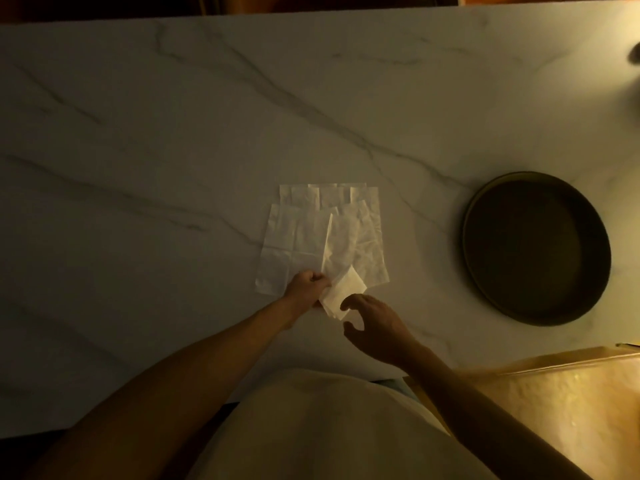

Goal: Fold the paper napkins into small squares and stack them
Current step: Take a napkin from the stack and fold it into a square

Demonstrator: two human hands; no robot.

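Several white paper napkins [304, 233] lie unfolded and overlapping in the middle of the marble table [138, 133]. At their near edge my left hand [306, 284] pinches the left side of a small folded napkin [343, 292], which tilts diagonally. My right hand [375, 323] hovers just right of and below that folded napkin, fingers spread and curved, thumb apart, holding nothing. One napkin in the pile has a raised crease running down its middle.
A round dark tray [474, 237] with a low rim sits on the table to the right of the napkins. A golden textured surface [554, 403] shows at the lower right. A dark object [635, 58] is cut off at the right edge.
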